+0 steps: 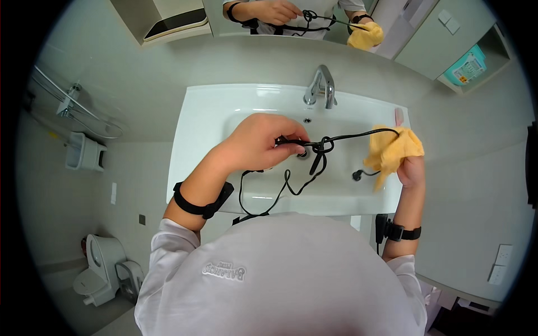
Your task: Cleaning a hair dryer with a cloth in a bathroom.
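My left hand (269, 140) pinches a bundled part of a black electrical cord (353, 135) above the white washbasin (197, 105). Just right of those fingers the cord loops into a loose knot, and one length hangs in curves toward the basin's front edge. A yellow cloth (393, 147) is bunched in my right hand (412, 170), which it largely covers. The taut cord runs from the left hand into that cloth. Below the cloth dangles the cord's black end, apparently a plug (357, 175). What the cord's other end joins is hidden.
A chrome faucet (323, 86) rises at the basin's back, above the overflow hole. A pink item (399, 116) lies on the right rim. Overhead are a mirror (336, 25), a shelf with a dark flat device (176, 23), and a niche holding a teal pack (466, 67). A toilet (103, 260) stands lower left.
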`<state>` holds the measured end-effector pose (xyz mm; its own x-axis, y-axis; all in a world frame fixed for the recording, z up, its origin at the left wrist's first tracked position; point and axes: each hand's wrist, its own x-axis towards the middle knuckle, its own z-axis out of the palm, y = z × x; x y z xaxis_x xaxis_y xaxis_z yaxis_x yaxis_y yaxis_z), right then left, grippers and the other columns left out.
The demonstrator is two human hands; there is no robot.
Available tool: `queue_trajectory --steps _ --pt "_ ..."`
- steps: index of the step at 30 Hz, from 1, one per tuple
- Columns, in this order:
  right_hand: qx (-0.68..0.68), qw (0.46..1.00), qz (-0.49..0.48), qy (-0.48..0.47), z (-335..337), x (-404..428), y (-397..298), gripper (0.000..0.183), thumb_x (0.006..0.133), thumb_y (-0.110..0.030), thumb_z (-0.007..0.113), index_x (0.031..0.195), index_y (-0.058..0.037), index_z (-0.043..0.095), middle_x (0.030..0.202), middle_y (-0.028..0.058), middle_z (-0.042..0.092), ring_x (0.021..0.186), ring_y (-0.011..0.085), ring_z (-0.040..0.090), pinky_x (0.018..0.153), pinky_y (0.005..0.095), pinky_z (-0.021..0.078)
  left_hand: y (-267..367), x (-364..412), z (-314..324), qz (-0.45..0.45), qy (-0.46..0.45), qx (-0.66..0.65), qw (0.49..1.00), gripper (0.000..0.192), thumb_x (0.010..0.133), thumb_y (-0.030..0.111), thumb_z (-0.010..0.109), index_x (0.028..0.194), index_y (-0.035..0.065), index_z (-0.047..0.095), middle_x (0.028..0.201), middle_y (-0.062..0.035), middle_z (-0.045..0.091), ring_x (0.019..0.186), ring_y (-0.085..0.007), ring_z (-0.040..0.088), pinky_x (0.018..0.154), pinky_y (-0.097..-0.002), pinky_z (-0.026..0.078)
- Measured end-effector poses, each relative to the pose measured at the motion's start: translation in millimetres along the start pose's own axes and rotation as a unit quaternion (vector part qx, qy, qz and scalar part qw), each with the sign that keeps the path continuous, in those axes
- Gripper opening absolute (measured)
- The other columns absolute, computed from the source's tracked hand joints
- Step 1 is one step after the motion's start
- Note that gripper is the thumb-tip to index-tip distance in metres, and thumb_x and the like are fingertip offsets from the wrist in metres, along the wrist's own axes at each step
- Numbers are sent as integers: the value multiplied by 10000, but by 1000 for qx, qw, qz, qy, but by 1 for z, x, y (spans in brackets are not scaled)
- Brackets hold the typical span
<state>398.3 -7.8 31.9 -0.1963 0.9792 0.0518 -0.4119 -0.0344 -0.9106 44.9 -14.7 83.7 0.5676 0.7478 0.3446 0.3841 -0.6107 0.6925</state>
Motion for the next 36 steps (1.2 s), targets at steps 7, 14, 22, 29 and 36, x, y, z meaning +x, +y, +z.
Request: queue_trajectory --steps 7,14,22,29,36 --pt "-251 960 -120 26 54 4 -12 373 819 -152 551 1147 -2 458 1037 78 526 910 164 522 849 319 423 25 23 -14 68 -54 -42 995 127 645 54 645 770 36 629 639 -49 582 542 -160 528 500 -253 409" --pt "-230 961 -99 -113 92 -5 9 356 764 -88 640 1081 -12 496 1066 68 530 943 128 519 806 270 437 36 47 -4 154 -29 -94 983 141 593 18 606 733 32 622 638 -50 578 537 -167 526 499 -256 408" --pt "-229 967 -105 -26 81 -24 11 230 768 -66 619 977 -17 538 893 61 602 819 155 573 735 273 463 27 44 7 129 -53 -45 989 167 665 -27 578 822 21 609 678 -85 577 605 -210 545 561 -295 430" --pt "-313 903 -291 -52 101 -31 45 312 785 -47 583 1079 -9 485 1012 90 577 891 198 575 784 298 460 21 44 35 63 -81 -172 980 107 799 -7 489 869 -5 569 716 -63 559 616 -134 522 574 -261 428" --pt "-52 983 -179 0 93 -25 55 308 867 -166 515 1121 -6 448 1051 113 549 945 202 562 806 326 473 6 30 33 -130 -101 -312 935 126 806 86 534 886 -11 522 761 -34 538 623 -113 507 597 -229 428"
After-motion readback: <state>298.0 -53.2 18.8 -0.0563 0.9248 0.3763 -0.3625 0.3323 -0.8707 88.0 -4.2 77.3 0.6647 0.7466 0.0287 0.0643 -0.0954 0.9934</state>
